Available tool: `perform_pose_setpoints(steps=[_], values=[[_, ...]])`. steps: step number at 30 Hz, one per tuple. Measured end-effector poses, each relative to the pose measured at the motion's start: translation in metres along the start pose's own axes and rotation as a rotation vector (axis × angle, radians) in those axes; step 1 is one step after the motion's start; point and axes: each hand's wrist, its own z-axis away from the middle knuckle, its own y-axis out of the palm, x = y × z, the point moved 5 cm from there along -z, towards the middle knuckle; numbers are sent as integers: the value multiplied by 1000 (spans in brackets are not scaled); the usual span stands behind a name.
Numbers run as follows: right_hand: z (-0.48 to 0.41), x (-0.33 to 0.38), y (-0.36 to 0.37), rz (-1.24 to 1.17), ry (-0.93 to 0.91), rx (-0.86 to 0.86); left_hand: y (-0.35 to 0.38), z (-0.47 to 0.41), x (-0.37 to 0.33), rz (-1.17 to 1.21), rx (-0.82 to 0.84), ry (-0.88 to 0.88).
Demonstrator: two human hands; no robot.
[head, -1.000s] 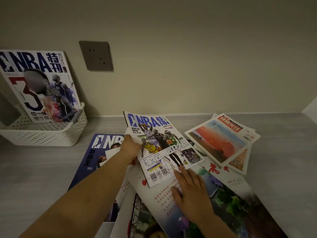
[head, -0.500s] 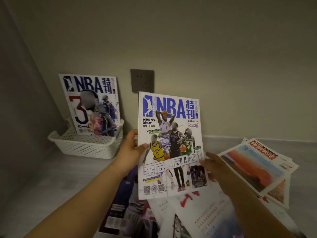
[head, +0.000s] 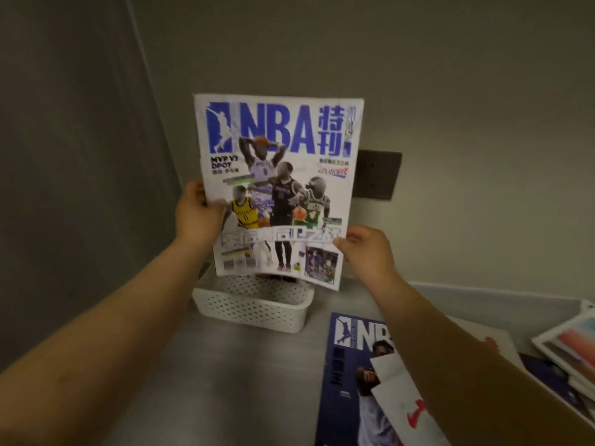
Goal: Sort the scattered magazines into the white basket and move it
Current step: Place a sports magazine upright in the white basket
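Between left hand [head: 198, 217] and right hand [head: 363, 252], both pinching its side edges, NBA magazine [head: 280, 175] looks light, floppy, slick.

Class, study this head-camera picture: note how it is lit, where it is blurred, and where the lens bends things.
Head view: dim, flat light throughout; head view: the lower headline of the magazine is smeared, and the left hand and right hand look soft; head view: the wall corner at the left bows, as a wide lens does.
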Motion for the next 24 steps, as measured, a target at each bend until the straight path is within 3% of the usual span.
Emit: perform_pose_setpoints(steps=[4, 13, 17, 21, 24], values=[[-21, 12, 44, 2, -12, -80, -4, -42, 17, -29, -56, -46], [-51, -40, 79, 70, 117, -87, 18, -80, 101, 22, 127, -194], [-59, -44, 91, 157, 78, -80, 16, -83, 126, -104, 121, -261], [-64, -47, 98, 184, 96, -77, 15, -91, 130, -206, 96, -209], [-61, -62, 102, 510, 162, -16, 21, -95, 131, -227, 134, -171]])
